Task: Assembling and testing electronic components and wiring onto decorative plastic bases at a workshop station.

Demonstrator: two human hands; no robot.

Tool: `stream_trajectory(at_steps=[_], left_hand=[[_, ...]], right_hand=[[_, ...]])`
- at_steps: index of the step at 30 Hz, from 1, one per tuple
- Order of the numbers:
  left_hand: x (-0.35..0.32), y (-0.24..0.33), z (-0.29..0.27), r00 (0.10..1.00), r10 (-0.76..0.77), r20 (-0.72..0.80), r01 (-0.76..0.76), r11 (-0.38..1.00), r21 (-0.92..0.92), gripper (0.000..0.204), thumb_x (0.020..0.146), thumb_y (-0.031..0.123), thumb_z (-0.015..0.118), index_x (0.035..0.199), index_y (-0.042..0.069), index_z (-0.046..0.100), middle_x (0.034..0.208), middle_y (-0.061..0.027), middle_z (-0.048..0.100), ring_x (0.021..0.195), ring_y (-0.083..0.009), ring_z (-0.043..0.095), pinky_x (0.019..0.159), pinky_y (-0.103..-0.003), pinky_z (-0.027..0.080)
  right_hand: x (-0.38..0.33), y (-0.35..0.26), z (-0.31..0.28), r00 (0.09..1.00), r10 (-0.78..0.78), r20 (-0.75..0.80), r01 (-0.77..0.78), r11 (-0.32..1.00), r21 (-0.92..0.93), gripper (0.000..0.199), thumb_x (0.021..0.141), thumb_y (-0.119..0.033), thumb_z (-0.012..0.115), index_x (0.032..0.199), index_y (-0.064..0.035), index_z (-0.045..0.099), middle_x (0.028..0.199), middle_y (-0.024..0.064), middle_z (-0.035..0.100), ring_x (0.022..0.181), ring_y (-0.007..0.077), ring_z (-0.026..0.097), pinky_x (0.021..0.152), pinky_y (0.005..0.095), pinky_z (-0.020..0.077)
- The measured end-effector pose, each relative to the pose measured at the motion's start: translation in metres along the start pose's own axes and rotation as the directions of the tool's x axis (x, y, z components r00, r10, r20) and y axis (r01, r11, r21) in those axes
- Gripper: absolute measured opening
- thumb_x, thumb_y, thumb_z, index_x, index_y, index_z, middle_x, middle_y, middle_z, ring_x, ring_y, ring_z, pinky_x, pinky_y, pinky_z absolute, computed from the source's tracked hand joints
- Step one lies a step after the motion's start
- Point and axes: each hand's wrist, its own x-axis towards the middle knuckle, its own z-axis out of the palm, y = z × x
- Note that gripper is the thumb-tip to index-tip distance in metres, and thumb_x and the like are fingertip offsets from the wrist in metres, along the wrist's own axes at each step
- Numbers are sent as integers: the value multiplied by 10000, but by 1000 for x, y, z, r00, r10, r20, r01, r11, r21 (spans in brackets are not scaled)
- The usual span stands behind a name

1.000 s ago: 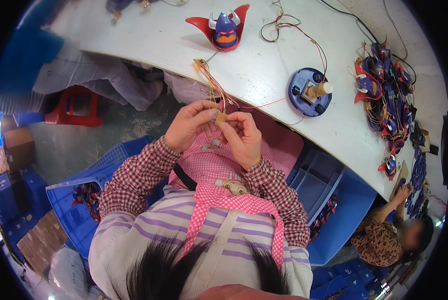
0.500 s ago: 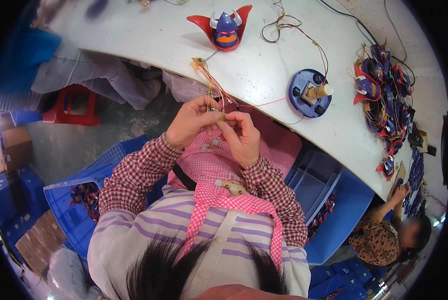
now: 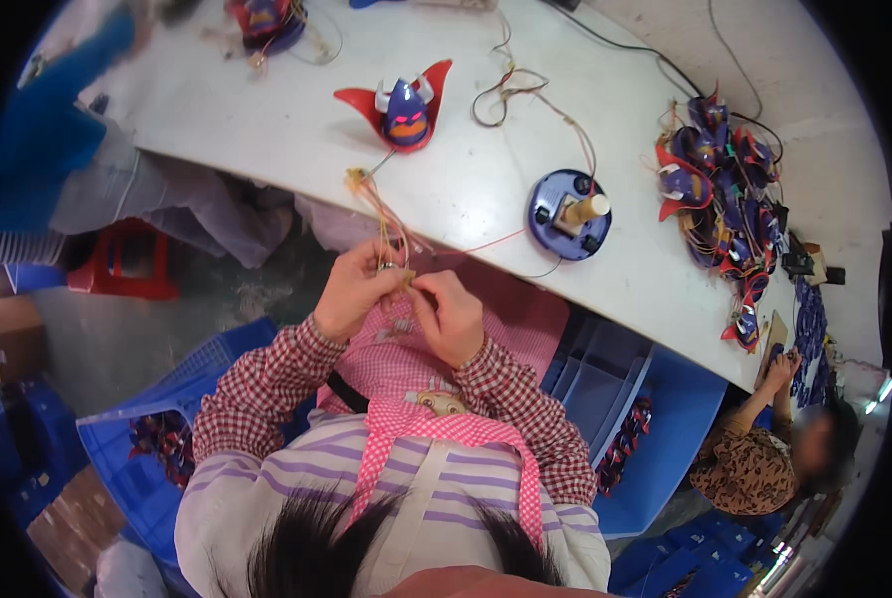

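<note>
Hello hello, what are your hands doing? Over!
Left hand and right hand both pinching small tan part with thin coloured wires. Wires trail onto white table. Nothing blocking.

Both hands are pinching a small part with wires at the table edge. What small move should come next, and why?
Probably keep the left hand steady and let the right hand seat the wires into the small part. Both hands pinch it, and the wires hang loose from the table.
</note>
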Motion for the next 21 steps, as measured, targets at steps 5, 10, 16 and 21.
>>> stream_trajectory(at_steps=[5,10,16,21], left_hand=[[0,-1,3,999,-34,-27,32,997,-72,124,820,-30,589,926,13,542,748,-81,625,532,-75,534,459,-132,405],[1,-2,7,999,-26,-40,21,993,-120,127,822,-27,590,933,15,544,764,-82,632,539,-76,537,460,-135,407],[3,-3,10,999,-18,-47,11,989,-149,142,822,-25,593,948,17,546,781,-82,637,551,-77,542,471,-136,412],[2,-5,10,998,-22,-52,14,989,-148,141,821,-23,596,945,20,546,770,-73,637,541,-73,538,478,-133,413]], right_hand=[[-3,3,1,999,34,1,-34,999,6,173,761,51,620,925,1,600,800,96,574,599,199,520,543,255,431],[0,2,0,999,31,-6,-31,999,7,170,762,54,617,924,3,598,796,96,574,599,197,520,543,255,432],[3,1,-1,1000,19,-20,-19,1000,-10,161,762,57,616,914,4,598,793,96,573,598,197,519,545,257,433],[-1,4,-1,1000,21,-16,-21,1000,-22,163,762,56,615,916,4,596,793,97,573,599,199,521,547,258,434]])
